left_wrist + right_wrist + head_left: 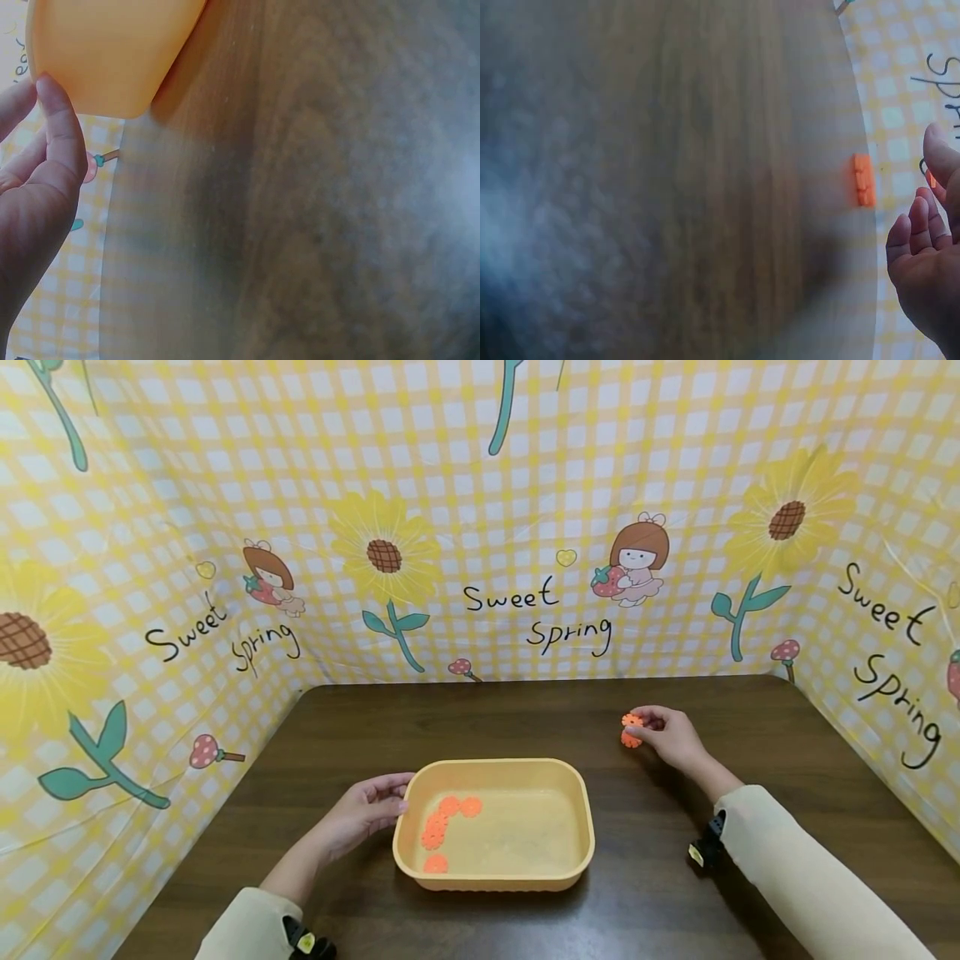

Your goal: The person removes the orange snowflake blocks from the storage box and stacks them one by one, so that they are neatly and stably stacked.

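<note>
My left hand (360,818) grips the left rim of a yellow plastic basin (495,882), thumb against the rim and fingers along the outside. In the left wrist view the thumb touches the basin wall (112,60). Several orange notched discs (433,837) lie in the left part of the basin, some overlapping or joined. Farther right, above the back of the table, my right hand (673,739) pinches orange notched discs (632,741) between thumb and fingers. Two show, one above the other. The right wrist view shows an orange piece (863,180) edge-on; how it joins the held part is hidden.
A dark brown wooden table (510,927) carries the basin near its front. Yellow checked cloth (510,527) with flower prints hangs at the back and both sides. Black wrist cameras (707,847) sit by both sleeves.
</note>
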`<action>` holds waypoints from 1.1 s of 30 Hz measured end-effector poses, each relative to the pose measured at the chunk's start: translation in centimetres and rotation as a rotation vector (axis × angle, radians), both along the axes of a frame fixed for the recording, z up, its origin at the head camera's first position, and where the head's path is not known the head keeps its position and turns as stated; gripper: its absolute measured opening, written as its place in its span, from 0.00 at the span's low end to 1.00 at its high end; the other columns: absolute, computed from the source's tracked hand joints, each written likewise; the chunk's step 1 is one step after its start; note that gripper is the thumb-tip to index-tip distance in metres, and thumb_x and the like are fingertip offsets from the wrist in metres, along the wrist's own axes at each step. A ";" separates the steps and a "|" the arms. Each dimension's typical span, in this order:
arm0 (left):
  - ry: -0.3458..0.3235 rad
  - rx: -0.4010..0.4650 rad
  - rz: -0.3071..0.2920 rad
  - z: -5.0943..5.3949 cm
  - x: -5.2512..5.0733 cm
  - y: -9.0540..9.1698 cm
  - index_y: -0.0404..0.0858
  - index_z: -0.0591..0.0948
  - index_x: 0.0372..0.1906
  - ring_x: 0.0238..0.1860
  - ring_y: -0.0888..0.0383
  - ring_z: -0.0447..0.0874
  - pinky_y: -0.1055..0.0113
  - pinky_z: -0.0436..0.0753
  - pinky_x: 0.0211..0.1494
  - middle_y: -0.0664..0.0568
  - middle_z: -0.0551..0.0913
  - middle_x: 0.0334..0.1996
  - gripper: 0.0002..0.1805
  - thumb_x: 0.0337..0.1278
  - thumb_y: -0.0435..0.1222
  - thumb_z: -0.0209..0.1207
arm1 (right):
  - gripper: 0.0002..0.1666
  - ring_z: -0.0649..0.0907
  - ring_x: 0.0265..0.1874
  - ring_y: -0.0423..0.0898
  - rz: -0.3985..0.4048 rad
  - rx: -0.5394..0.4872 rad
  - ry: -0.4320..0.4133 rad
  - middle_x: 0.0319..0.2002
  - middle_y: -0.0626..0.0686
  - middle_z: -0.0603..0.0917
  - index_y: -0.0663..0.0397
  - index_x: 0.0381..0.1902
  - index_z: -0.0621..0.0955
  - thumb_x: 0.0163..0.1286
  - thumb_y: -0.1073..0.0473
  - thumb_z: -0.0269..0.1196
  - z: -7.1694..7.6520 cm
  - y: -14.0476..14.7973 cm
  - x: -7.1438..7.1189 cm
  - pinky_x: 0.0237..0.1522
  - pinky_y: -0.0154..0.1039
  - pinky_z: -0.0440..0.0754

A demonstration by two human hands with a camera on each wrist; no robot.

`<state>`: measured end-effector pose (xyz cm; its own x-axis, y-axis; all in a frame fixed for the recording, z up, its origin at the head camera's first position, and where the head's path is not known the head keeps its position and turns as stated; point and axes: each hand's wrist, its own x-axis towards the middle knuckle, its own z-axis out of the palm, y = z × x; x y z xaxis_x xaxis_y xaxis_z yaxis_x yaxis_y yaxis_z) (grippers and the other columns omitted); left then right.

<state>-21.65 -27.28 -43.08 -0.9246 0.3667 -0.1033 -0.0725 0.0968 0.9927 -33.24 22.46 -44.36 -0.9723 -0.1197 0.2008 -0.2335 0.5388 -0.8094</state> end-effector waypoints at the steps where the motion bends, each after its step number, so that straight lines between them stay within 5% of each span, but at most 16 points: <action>1: -0.001 0.001 0.000 0.0 0.0 0.0 0.23 0.60 0.70 0.48 0.57 0.78 0.63 0.81 0.51 0.42 0.72 0.51 0.32 0.65 0.29 0.58 | 0.22 0.74 0.34 0.51 -0.004 0.003 -0.006 0.36 0.56 0.79 0.64 0.53 0.80 0.66 0.55 0.67 -0.1 0.1 0.0 0.32 0.36 0.76; 33: -0.003 0.007 0.004 0.1 0.0 0.1 0.22 0.61 0.69 0.46 0.58 0.77 0.63 0.81 0.50 0.44 0.72 0.48 0.33 0.63 0.29 0.59 | 0.21 0.77 0.38 0.53 0.040 0.054 -0.075 0.42 0.61 0.80 0.70 0.52 0.79 0.67 0.59 0.66 -1.1 0.6 -0.9 0.38 0.41 0.77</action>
<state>-21.64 -27.21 -42.97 -0.9258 0.3635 -0.1036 -0.0760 0.0894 0.9931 -34.17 23.07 -45.51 -0.9785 -0.1675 0.1200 -0.1957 0.5733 -0.7956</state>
